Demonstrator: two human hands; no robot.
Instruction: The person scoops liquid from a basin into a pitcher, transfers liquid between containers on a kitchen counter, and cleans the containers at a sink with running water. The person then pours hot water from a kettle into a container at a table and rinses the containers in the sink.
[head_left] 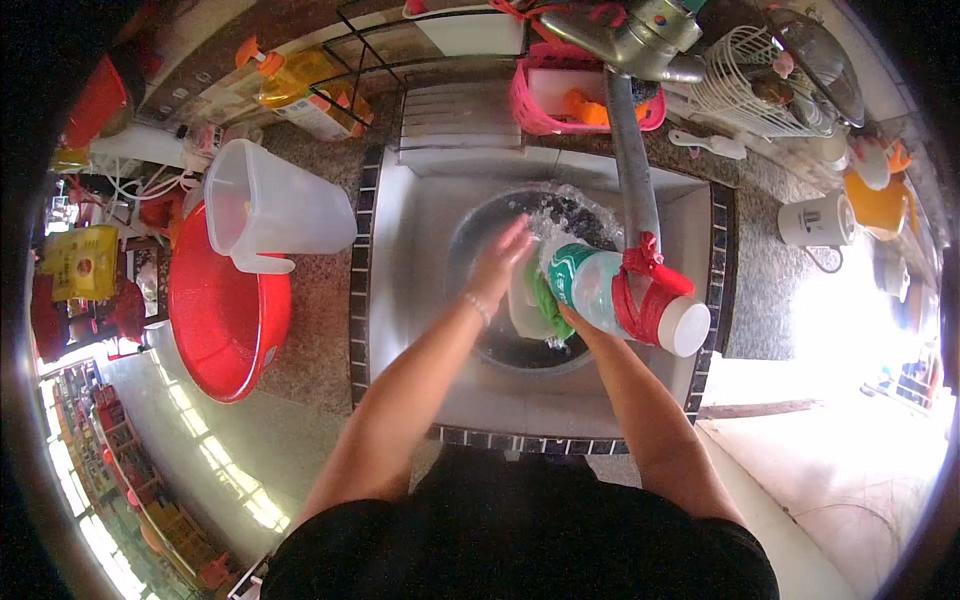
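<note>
My left hand (pixel 497 262) is raised over the left part of a round basin (pixel 470 235) in the sink, its fingers apart and slightly blurred. Water splashes beside its fingertips. My right hand (pixel 575 318) is mostly hidden beneath a clear plastic bottle (pixel 597 283) with a green label, which hangs under the faucet (pixel 632 160) with red cloth (pixel 645 305) tied round it. A green thing (pixel 545 300) and a pale object (pixel 522 305) lie between my hands, close to the right one. What the right fingers hold is hidden.
Left of the sink, a translucent pitcher (pixel 290 205) stands by a red basin (pixel 225 310). Behind the sink is a pink basket (pixel 540 97). A white brush (pixel 708 144), a white mug (pixel 815 220) and a wire rack (pixel 755 85) are on the right. Tiled edges (pixel 361 290) border the sink.
</note>
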